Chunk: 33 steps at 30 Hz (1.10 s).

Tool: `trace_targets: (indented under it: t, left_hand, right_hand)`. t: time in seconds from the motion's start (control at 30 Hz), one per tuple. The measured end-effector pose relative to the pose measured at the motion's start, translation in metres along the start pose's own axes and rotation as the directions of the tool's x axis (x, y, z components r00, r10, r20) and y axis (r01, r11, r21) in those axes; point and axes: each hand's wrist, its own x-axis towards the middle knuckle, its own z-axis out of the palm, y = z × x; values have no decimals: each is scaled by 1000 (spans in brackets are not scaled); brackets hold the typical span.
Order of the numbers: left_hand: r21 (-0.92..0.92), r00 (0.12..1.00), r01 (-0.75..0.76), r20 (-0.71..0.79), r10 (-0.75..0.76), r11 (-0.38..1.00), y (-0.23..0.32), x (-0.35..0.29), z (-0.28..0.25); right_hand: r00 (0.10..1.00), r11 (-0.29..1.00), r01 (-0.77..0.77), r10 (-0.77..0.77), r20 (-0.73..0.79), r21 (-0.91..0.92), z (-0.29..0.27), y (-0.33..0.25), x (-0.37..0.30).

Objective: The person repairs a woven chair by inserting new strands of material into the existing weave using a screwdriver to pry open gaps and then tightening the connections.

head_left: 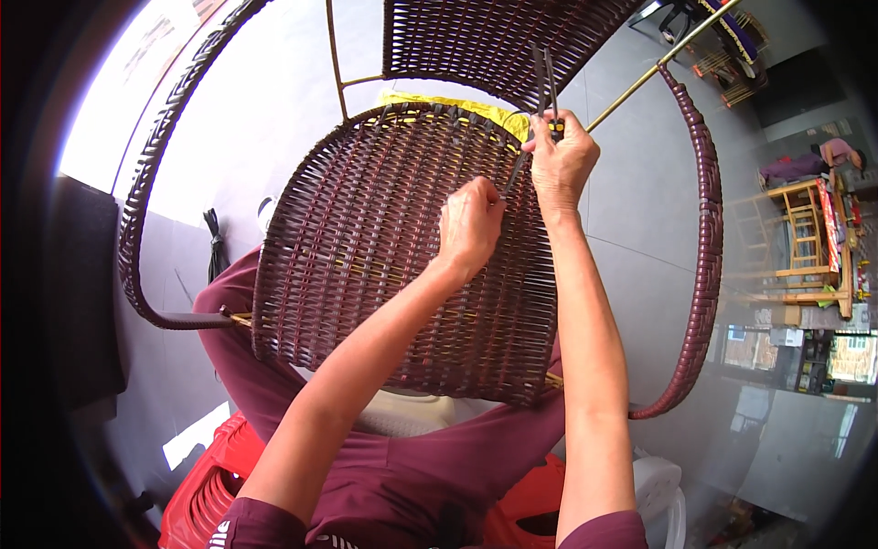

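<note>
A dark brown woven wicker chair seat (393, 238) lies across my lap, with the woven backrest (485, 41) beyond it. Over the right part of the seat, my left hand (471, 224) is closed in a pinch on a dark flat weaving strip (517, 171), which runs up toward the right hand. At the seat's far right edge, my right hand (562, 165) grips a tool (556, 126) with black and yellow on its handle. Two thin dark prongs point away from that hand; its fingers hide how they join.
Wrapped armrests curve round at left (133, 201) and right (704, 210). Yellow material (457, 102) shows behind the seat. Red plastic stools (215, 485) stand below. At far right, another person (828, 156) bends near a wooden frame (805, 238). A dark cord bundle (216, 245) hangs left.
</note>
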Motion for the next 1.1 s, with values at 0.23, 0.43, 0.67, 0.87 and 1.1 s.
trace_targets:
  t: [0.23,0.43,0.67,0.87,1.1]
  left_hand:
    - [-94,937,-249,228,265,964,-16,41,-4]
    - [15,911,-273,325,254,962,-8,55,0]
    - [120,935,-227,305,182,966,2,62,7]
    - [-47,886,-124,445,132,991,-5,70,5]
    - [-73,813,-345,476,337,936,-11,64,-5]
  right_hand:
    - [995,993,-94,95,-14,76,-9,-4,-4]
    - [995,990,-87,92,-43,109,-16,-6,-6]
    - [987,981,-120,135,-89,151,-15,-8,-8]
    - [977,972,-163,183,-107,169,-23,-4,-5]
    - [992,980,-76,94,-88,185,-19,-8,-5]
